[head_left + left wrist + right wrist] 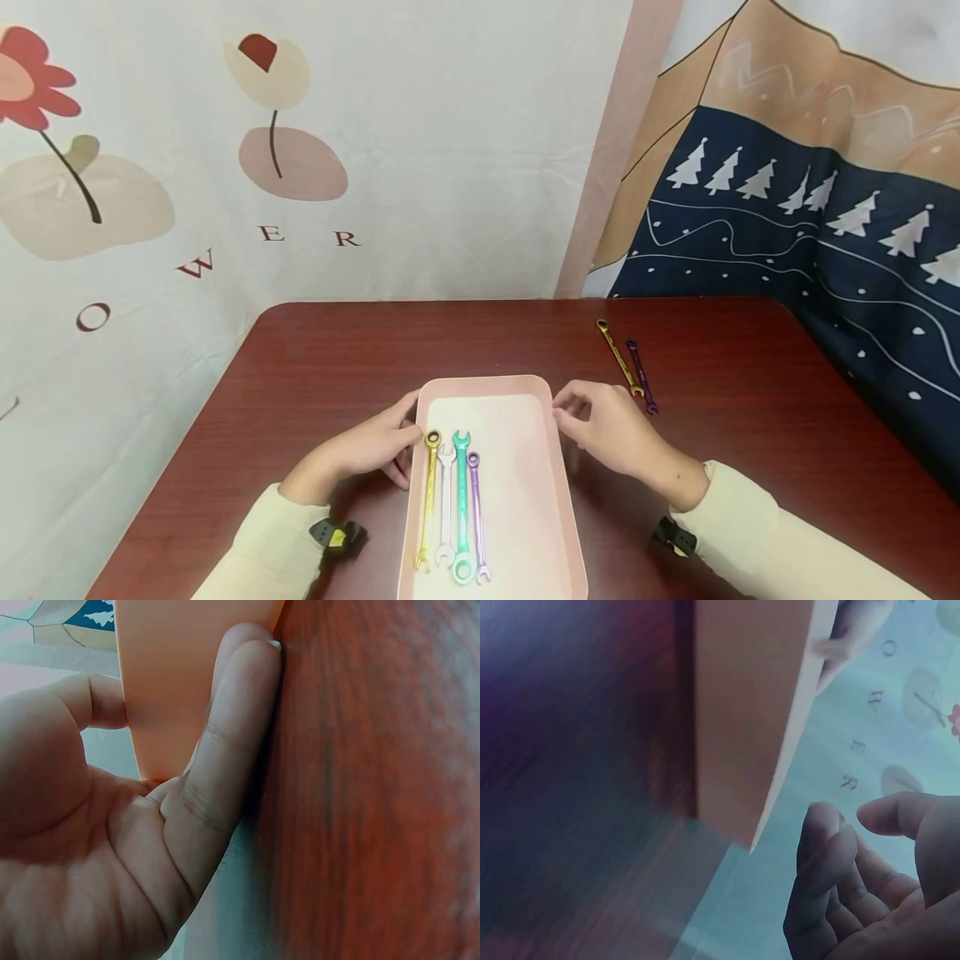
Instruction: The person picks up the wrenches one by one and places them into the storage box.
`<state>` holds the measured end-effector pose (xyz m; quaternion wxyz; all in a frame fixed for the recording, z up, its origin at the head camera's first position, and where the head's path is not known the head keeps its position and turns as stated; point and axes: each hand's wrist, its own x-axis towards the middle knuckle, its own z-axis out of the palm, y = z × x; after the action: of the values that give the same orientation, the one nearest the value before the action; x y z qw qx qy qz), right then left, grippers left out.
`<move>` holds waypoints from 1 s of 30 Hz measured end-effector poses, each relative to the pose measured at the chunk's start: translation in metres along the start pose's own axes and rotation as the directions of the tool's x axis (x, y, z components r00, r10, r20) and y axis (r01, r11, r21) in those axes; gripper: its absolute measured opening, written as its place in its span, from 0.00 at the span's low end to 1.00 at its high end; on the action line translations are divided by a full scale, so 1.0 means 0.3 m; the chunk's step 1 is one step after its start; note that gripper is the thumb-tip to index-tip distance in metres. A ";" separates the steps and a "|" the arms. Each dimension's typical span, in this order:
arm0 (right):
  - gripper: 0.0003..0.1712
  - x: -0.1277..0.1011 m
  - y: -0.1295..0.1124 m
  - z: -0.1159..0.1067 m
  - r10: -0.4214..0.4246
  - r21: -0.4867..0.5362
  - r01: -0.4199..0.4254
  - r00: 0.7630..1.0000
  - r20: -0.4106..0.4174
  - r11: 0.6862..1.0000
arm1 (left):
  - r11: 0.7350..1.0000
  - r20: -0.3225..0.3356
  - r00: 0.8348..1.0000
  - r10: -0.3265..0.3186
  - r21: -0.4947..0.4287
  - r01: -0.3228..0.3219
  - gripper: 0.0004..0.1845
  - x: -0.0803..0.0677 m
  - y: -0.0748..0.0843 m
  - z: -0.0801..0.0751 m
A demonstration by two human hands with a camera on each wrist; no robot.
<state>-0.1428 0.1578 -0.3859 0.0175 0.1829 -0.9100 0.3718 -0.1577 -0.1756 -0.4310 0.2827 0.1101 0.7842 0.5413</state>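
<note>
A pink tray (551,483) with a pale inside lies on the table in front of me. In it, toward the left wall, four wrenches lie side by side: a gold wrench (429,500), a silver wrench (446,508), a green wrench (461,500) and a purple wrench (477,517). My left hand (371,442) holds the tray's left side, thumb at the rim and fingers along the outer wall (169,682). Beside the right rim is my right hand (611,425), its fingers loosely bent, thumb apart from them and nothing between.
Beyond my right hand, another gold wrench (619,358) and a dark purple wrench (641,377) lie on the reddish-brown table (337,358). A printed cloth (465,167) hangs behind the table's far edge, and a navy one with white trees (787,242) hangs at the right.
</note>
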 end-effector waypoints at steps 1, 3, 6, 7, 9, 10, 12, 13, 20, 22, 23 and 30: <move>0.02 0.005 0.011 -0.003 -0.003 -0.032 0.003 1.000 -0.018 0.999 | 1.000 0.000 1.000 -0.001 -0.002 0.001 0.39 0.000 0.000 0.000; 0.02 0.016 0.033 -0.011 -0.011 -0.088 0.006 0.998 -0.056 0.996 | 1.000 -0.002 1.000 -0.004 -0.006 0.004 0.40 0.001 -0.001 0.000; 0.02 0.032 0.065 -0.023 -0.001 -0.131 -0.011 0.996 -0.089 0.991 | 1.000 -0.005 1.000 -0.008 -0.010 0.008 0.40 0.002 -0.002 0.000; 0.02 0.036 0.076 -0.028 0.005 -0.139 -0.019 0.995 -0.098 0.990 | 1.000 -0.006 1.000 -0.009 -0.011 0.008 0.40 0.002 -0.003 0.000; 0.02 0.045 0.096 -0.038 0.022 -0.146 -0.037 0.994 -0.106 0.989 | 1.000 -0.007 1.000 -0.008 -0.012 0.008 0.40 0.003 -0.004 0.000; 0.02 0.048 0.105 -0.043 0.029 -0.151 -0.046 0.994 -0.108 0.987 | 1.000 -0.006 1.000 -0.008 -0.012 0.008 0.39 0.003 -0.004 0.000; 0.02 0.055 0.123 -0.051 0.040 -0.159 -0.057 0.993 -0.112 0.986 | 1.000 -0.004 1.000 -0.007 -0.014 0.007 0.39 0.004 -0.005 -0.001; 0.02 0.058 0.132 -0.054 0.044 -0.161 -0.062 0.992 -0.114 0.985 | 1.000 -0.004 1.000 -0.006 -0.013 0.006 0.39 0.004 -0.005 -0.001; 0.03 0.079 0.180 -0.069 0.057 -0.194 -0.081 0.990 -0.129 0.978 | 1.000 -0.006 1.000 -0.008 -0.013 0.008 0.39 0.004 -0.003 0.000; 0.03 0.086 0.191 -0.074 0.060 -0.207 -0.087 0.989 -0.132 0.975 | 1.000 -0.006 1.000 -0.008 -0.014 0.008 0.39 0.004 -0.003 0.000; 0.03 0.090 0.198 -0.077 0.063 -0.214 -0.091 0.989 -0.134 0.973 | 1.000 -0.006 1.000 -0.008 -0.014 0.008 0.39 0.004 -0.003 0.001; 0.05 0.113 0.236 -0.103 0.114 -0.233 -0.142 0.985 -0.128 0.962 | 1.000 -0.007 1.000 -0.010 -0.017 0.010 0.39 0.004 -0.003 0.002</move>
<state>-0.2020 0.2145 -0.4054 0.0672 0.0988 -0.9558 0.2687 -0.1584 -0.1748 -0.4322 0.2836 0.1020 0.7809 0.5471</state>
